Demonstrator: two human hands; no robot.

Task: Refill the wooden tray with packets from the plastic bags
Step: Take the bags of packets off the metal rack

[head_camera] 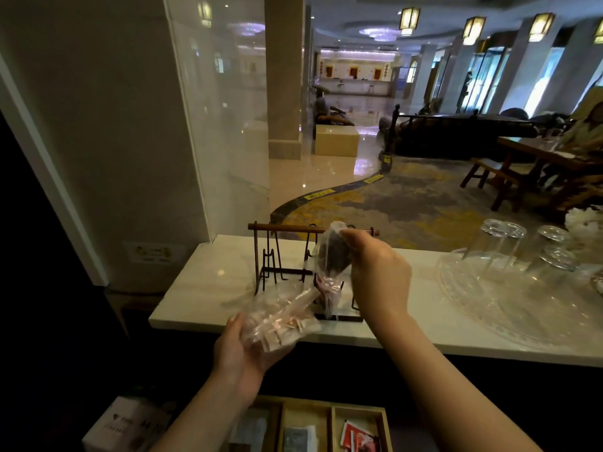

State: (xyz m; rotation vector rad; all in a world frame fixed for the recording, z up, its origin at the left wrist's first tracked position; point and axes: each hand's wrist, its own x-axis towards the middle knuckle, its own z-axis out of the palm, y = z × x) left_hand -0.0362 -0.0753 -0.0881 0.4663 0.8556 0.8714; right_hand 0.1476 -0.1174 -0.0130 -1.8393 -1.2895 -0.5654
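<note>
The left hand (pixel 241 349) is palm-up with fingers curled under a clear bag (pixel 280 318) of pale pink packets, cupping it from below. The bag rests partly on the near edge of the counter (pixel 208 288), just above and to the right of that hand.

The right hand (pixel 375 272) is raised above the counter, thumb and fingers pinching the neck of a second bag (pixel 332 256) with dark contents. This bag hangs down from the fingertips, to the left of the hand. Its lower end meets the top of the first bag.

A dark metal rack (pixel 264 256) stands on the counter directly behind both bags.

The tray (pixel 329 415) lies below both forearms, at the bottom of the view. Its right compartment, below the right forearm, holds red packets (pixel 357 437). Its middle compartment holds a grey packet (pixel 298 437).

Upturned glasses (pixel 496 243) stand on a clear platter (pixel 509 308), well to the right of the right hand.
</note>
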